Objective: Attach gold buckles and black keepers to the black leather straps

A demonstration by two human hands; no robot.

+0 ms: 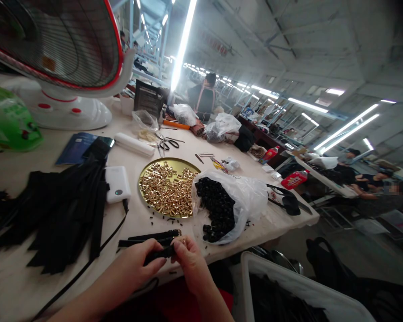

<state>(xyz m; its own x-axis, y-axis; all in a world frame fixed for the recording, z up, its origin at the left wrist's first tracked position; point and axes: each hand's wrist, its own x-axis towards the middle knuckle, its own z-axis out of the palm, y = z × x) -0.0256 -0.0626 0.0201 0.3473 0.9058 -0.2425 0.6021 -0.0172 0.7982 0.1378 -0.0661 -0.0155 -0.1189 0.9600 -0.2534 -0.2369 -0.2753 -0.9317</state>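
Note:
Near the table's front edge, my left hand (146, 257) is closed around a black strap (160, 255). The fingers of my right hand (188, 256) pinch that strap's end, where a small gold glint shows; its exact shape is hidden by the fingertips. Just beyond my hands lie more black straps (144, 238), one with a gold fitting at its end. Behind them stands a round gold tray (142, 197) heaped with small gold buckles (167, 190). A white plastic bag (250, 197), lying open beside it, spills small black pieces (216, 210).
Long black strips (67, 214) are piled on the left by a white power bank (118, 183) with a cable. A fan (74, 107), scissors (167, 142) and red bottles (294, 180) stand or lie farther back. A white bin (246, 286) is below right. Other people sit beyond.

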